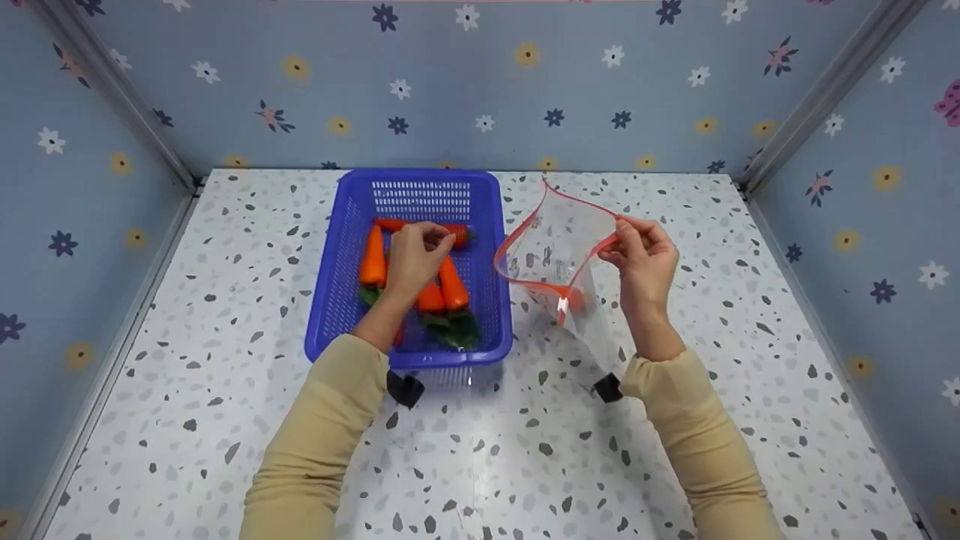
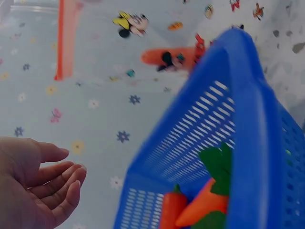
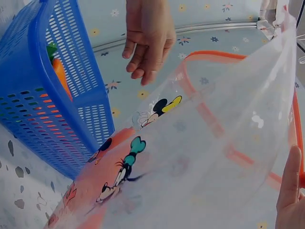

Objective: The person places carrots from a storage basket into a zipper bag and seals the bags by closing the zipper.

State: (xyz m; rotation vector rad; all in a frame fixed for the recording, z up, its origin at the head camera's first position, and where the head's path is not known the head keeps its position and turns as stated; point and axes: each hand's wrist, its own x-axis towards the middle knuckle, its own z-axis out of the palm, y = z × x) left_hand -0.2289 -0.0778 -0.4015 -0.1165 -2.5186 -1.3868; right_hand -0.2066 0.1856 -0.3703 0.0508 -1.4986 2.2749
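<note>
My right hand (image 1: 646, 259) pinches the red-edged rim of a clear zip bag (image 1: 559, 225), whose mouth gapes wide. Cartoon figures are printed on the bag, and an orange carrot (image 2: 167, 56) lies low inside it. Over the blue basket (image 1: 411, 360) hovers my left hand (image 1: 415, 259), its fingers loosely bent with nothing between them. Toy carrots (image 1: 452, 285) with green tops lie in the basket beneath that hand, partly hidden by it. A red chili pepper (image 2: 173, 210) is beside them. An orange slider (image 1: 562, 307) sits on the bag's zip edge.
The speckled white table (image 1: 225, 420) carries the basket, with the bag just right of it. Flowered blue panels (image 1: 480, 82) close off the back and both sides. Small black mounts (image 1: 405, 388) hang at the cuffs of both sleeves.
</note>
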